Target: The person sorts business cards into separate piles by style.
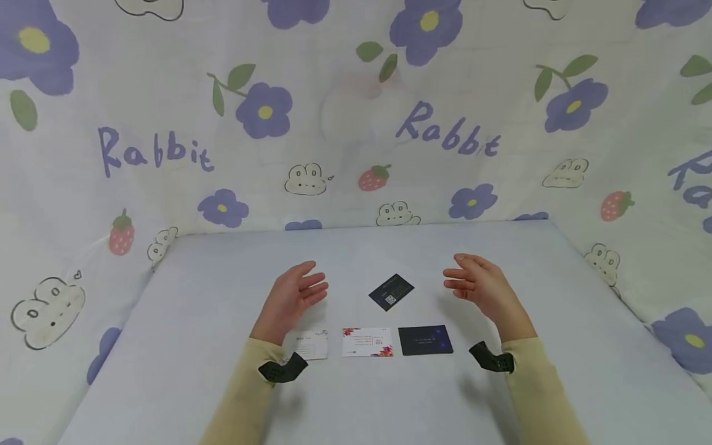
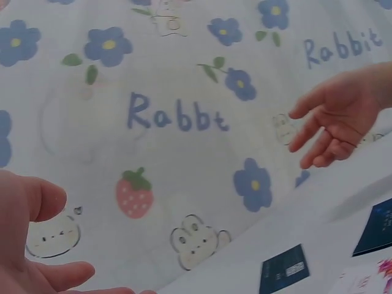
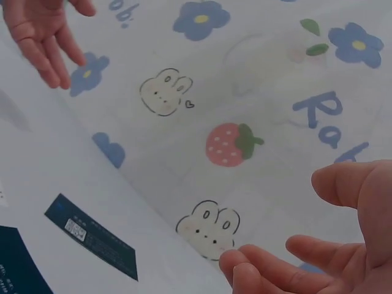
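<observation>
Four cards lie on the tabletop (image 1: 222, 383), between the two hands. Three form a row just nearer the person than the palms: a white card (image 1: 309, 343) partly under the left wrist, a white card with red flowers (image 1: 367, 342), and a dark blue card (image 1: 425, 340). The fourth, a black card (image 1: 391, 292) with a white code square, lies tilted between the fingertips. The left hand (image 1: 292, 300) and right hand (image 1: 484, 287) hover with each grip released, fingers relaxed, palms facing inward, holding nothing.
</observation>
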Demonstrator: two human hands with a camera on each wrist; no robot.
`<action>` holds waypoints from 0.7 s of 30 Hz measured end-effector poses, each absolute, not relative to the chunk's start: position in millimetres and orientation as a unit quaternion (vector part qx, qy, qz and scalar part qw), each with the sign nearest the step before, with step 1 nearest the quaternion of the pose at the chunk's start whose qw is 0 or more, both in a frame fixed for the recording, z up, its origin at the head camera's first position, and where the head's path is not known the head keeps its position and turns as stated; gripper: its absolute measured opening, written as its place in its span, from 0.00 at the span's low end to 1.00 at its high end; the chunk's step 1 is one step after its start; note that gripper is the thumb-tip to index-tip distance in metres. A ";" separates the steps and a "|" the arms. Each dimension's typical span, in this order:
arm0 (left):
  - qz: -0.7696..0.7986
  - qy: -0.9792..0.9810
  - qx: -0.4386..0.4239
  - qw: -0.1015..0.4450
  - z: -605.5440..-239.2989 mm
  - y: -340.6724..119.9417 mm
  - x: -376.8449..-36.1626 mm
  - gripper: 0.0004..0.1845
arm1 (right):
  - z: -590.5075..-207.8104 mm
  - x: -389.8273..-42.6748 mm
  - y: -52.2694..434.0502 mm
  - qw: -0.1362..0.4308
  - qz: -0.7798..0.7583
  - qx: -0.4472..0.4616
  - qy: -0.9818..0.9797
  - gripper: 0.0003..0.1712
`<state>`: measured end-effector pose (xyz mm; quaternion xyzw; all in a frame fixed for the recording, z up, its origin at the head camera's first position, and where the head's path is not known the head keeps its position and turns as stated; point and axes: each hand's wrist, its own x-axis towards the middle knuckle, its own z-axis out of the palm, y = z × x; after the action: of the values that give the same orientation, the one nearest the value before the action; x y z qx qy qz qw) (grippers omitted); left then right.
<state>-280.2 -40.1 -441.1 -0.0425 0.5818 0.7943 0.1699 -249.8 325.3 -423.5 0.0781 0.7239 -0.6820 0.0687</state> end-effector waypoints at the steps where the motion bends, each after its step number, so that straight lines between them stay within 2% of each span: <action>1: 0.795 0.581 -0.044 0.167 -440.9 -43.0 -281.4 0.31 | -424.0 -251.0 326.0 0.072 -0.685 0.082 0.720 0.41; 21: 0.788 0.592 -0.040 0.165 -445.2 -43.2 -286.3 0.30 | -430.2 -255.9 342.1 0.084 -0.714 0.079 0.691 0.46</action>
<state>-286.3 -43.2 -445.2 -0.0395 0.5924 0.7875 0.1654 -255.9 342.1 -430.2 0.0787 0.6907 -0.7139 0.0840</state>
